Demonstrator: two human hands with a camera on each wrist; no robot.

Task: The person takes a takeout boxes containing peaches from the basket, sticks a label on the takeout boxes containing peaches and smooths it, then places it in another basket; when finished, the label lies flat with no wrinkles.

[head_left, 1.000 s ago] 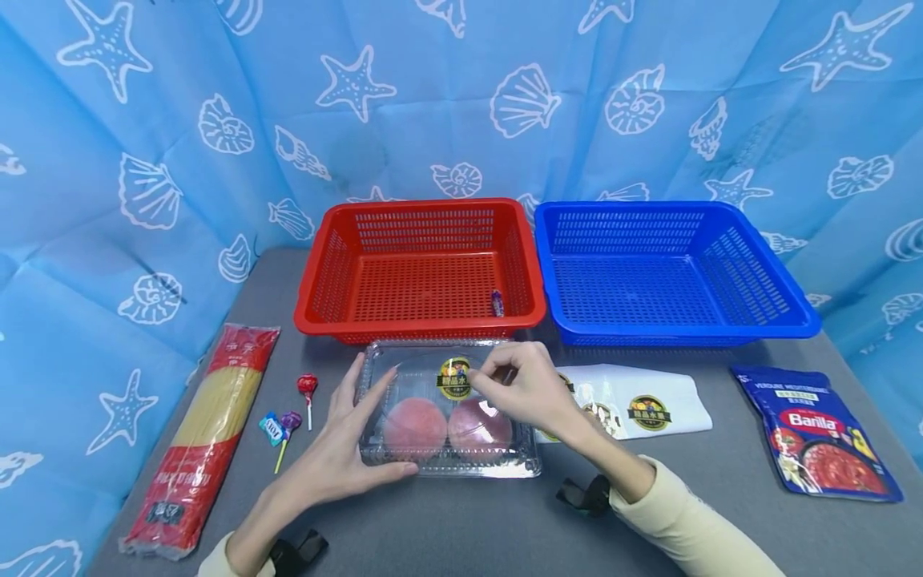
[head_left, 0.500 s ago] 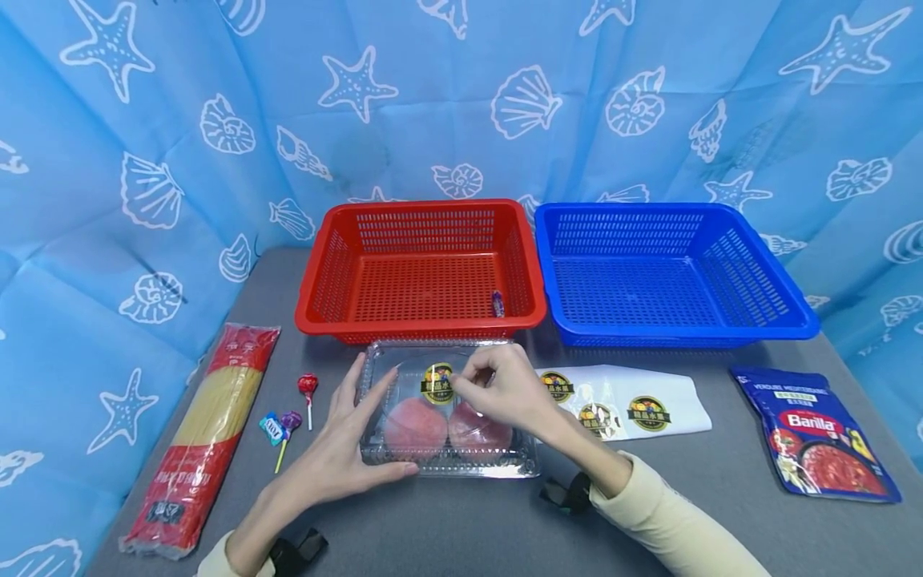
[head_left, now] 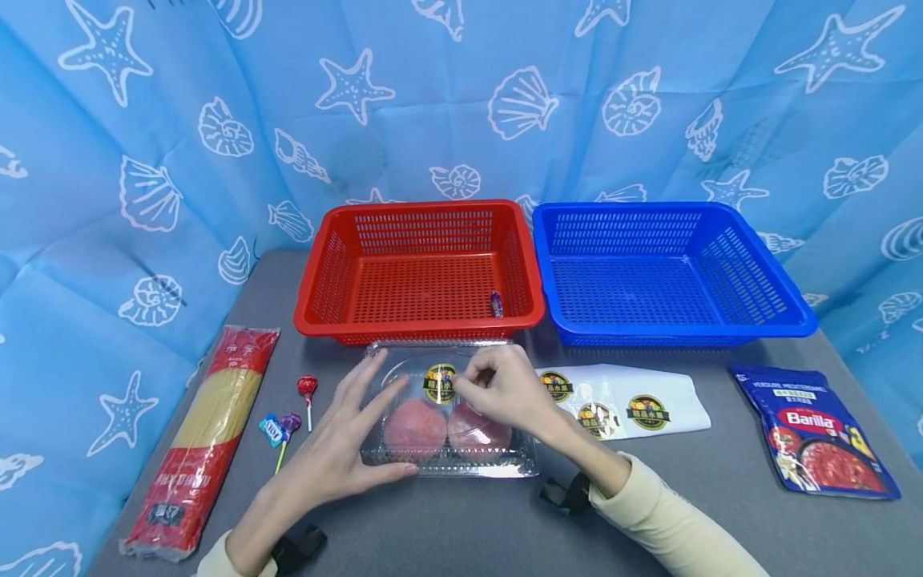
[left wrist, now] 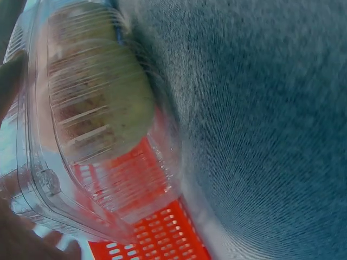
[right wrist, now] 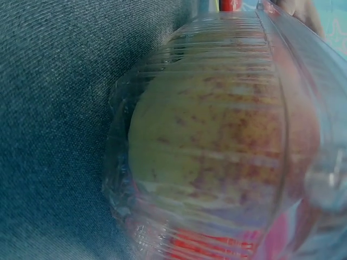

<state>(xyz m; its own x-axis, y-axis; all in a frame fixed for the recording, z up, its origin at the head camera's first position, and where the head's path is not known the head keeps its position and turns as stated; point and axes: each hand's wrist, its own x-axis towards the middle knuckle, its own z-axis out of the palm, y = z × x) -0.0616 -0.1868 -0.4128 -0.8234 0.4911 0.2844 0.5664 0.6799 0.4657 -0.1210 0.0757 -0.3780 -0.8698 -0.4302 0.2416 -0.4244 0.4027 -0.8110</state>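
A clear plastic clamshell box (head_left: 461,466) with two pinkish peaches (head_left: 415,430) inside lies on the table in front of the red basket. My left hand (head_left: 339,437) spans its left side, fingers spread over the lid and thumb along the front edge. With curled fingers, my right hand (head_left: 505,389) pinches the right edge of a round black-and-gold fruit sticker (head_left: 438,383) at the lid. The right wrist view shows a peach (right wrist: 217,135) through the ribbed side wall. In the left wrist view, my left fingers are at the box's rim.
Behind stand a red basket (head_left: 418,329) with a small purple-wrapped item (head_left: 497,304) and a blue basket (head_left: 678,329). A white sticker sheet (head_left: 681,401) lies right of the box, a Barilla pouch (head_left: 818,433) farther right. Left are a noodle pack (head_left: 209,433) and lollipops (head_left: 307,385).
My right hand has moved left across the lid with the sticker, uncovering more of the sticker sheet. My left fingers have shifted slightly on the lid.
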